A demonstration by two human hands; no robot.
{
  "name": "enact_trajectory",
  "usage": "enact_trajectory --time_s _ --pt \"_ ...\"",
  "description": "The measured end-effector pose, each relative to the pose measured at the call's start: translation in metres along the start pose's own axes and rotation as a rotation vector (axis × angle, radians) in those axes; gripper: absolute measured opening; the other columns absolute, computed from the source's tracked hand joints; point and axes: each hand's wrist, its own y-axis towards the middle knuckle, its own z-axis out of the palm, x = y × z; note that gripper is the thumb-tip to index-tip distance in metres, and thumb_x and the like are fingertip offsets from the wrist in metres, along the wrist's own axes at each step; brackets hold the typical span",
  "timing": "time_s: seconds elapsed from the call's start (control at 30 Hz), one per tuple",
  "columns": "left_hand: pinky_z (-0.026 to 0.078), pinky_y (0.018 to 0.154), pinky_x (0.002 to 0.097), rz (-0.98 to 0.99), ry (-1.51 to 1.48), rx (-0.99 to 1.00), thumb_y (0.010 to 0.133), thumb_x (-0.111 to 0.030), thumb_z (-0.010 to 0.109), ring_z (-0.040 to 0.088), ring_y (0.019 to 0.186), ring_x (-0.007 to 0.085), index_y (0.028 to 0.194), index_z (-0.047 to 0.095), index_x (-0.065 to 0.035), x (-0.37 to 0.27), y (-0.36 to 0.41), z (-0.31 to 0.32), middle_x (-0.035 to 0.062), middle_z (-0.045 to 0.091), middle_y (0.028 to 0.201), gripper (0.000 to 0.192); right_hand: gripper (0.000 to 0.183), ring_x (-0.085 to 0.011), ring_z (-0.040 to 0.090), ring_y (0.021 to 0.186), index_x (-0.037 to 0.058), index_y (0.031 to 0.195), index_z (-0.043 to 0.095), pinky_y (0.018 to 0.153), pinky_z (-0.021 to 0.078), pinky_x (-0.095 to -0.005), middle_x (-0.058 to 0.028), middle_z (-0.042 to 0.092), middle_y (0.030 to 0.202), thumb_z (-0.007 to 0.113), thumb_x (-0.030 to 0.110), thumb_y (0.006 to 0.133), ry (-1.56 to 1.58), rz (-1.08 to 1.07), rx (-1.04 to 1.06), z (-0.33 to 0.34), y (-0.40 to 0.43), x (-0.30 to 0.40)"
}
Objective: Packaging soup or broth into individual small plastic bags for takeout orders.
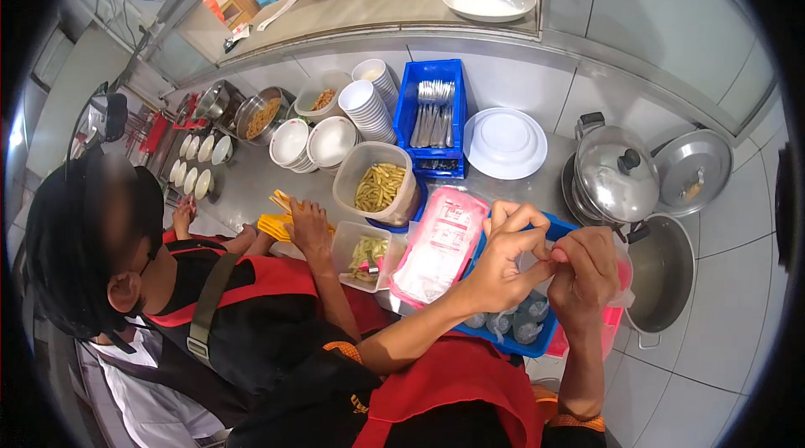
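My left hand (pixel 506 262) and my right hand (pixel 582 281) meet at their fingertips above a blue plastic basket (pixel 546 338). Both pinch what looks like a small clear plastic bag (pixel 526 261), mostly hidden by my fingers. Several knotted clear bags (pixel 525 325) with contents lie in the basket below. Left of the basket is a pink-and-white printed plastic pack (pixel 443 240). Close to my right wrist, partly covered, sits a container with pink contents (pixel 624 275).
A co-worker's hand (pixel 309 228) rests by yellow packets (pixel 275 227) at left. Tubs of green pickles (pixel 380 187), stacked bowls (pixel 332 141), a blue cutlery bin (pixel 429 108) and white plates (pixel 506 143) line the counter. A lidded pot (pixel 617 165) and an open pot (pixel 660 278) stand right.
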Motion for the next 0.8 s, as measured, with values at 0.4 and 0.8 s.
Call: enact_trajectory --time_s 0.4,0.8 --pt "0.026 0.101 0.0415 -0.089 -0.314 0.238 0.065 -0.013 0.075 0.037 0.111 0.0259 0.079 0.067 -0.0135 -0.019 0.006 -0.03 0.0116 0.045 0.12 0.016 0.032 -0.021 0.055 0.071 0.0071 0.086 0.069 0.057 0.0465 -0.0312 -0.0014 0.06 0.083 0.075 0.004 0.054 0.049 -0.174 0.232 -0.046 0.027 0.014" --pt "0.024 0.106 0.0453 0.08 -0.261 0.713 0.066 -0.022 0.078 0.038 0.123 0.0315 0.081 0.073 -0.0104 -0.037 0.047 -0.042 0.0158 0.043 0.131 0.019 0.02 -0.0188 0.054 0.072 0.0199 0.079 0.075 0.058 0.0456 -0.0317 0.0054 0.061 0.082 0.08 0.027 0.061 0.148 -0.168 0.339 -0.068 0.033 0.023"
